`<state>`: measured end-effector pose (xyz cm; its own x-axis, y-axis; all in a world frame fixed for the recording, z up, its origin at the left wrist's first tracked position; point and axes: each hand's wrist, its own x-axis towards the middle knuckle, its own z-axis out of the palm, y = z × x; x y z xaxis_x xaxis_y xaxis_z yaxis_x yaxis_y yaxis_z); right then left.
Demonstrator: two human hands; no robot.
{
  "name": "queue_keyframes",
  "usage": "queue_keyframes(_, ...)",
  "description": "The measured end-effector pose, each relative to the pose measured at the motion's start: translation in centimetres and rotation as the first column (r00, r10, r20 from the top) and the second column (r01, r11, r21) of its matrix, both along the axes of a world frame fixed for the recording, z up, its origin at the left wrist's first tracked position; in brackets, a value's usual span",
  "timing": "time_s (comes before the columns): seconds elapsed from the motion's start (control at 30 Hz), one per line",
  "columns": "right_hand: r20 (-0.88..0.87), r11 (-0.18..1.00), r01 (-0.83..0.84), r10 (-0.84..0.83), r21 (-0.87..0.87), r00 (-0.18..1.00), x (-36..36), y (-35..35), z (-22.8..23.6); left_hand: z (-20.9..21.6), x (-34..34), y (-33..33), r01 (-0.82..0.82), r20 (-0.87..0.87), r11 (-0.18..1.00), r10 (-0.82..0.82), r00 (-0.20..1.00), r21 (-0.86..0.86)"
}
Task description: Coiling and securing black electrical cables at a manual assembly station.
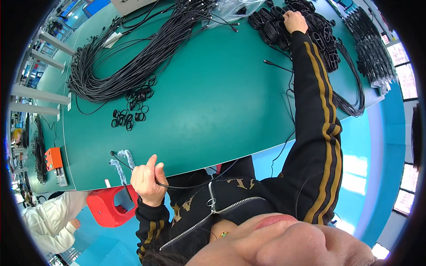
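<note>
Here the left hand (147, 179) sits at the near edge of the green table mat (208, 102), fingers curled shut around a thin black cable (186, 186). One end of that cable pokes out over the mat toward two small twisted white ties (122, 164); the rest droops across the person's dark jacket. The right hand (294, 21) is stretched far across the table, its fingers closed down on a heap of coiled black cable bundles (306, 31); whether it actually grips one coil or only presses on the heap is hard to tell.

To the far left lies a long loose hank of black cables (133, 62), with a scatter of small black rings (133, 111) just beside its near end. More finished coils (370, 51) lie at the right rim. An orange box-shaped tool (53, 158) sits on the neighbouring bench, and a red plastic stool (111, 205) stands below the table edge, near another person's white sleeve (49, 221).

Judging by the posture, the work goes best if the left hand keeps the cable pinched close to its end so it does not slide off the mat, while the right hand lifts or sets a single coil cleanly, without snagging the loops around it.
</note>
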<state>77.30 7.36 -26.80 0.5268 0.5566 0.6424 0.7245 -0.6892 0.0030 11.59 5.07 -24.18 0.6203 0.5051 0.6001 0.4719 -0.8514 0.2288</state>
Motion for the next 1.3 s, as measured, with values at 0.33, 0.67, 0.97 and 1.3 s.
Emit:
queue_keyframes(0.33, -0.026, 0.991, 0.108, -0.106, 0.085, 0.994, -1.1, 0.8, 0.6, -0.5, 0.3, -0.4, 0.027, -0.005, 0.999, -0.027, 1.0, -0.03)
queue_keyframes(0.67, -0.061, 0.99, 0.127, -0.131, -0.065, 0.99, -2.0, 0.7, 1.3, -0.1, 0.1, -1.1, 0.038, -0.031, 0.999, -0.039, 0.999, -0.033)
queue_keyframes(0.97, -0.181, 0.985, 0.147, -0.13, 0.086, 0.975, -4.2, -0.7, 4.4, -0.1, -0.3, -1.9, 0.054, -0.01, 0.998, -0.054, 0.998, -0.034)
queue_keyframes(1.3, -0.825, 0.228, -0.854, 0.461, 0.468, -0.329, -46.2, -10.0, 5.0, 0.6, 0.7, -2.5, -0.243, -0.063, 0.968, 0.247, 0.967, 0.063)
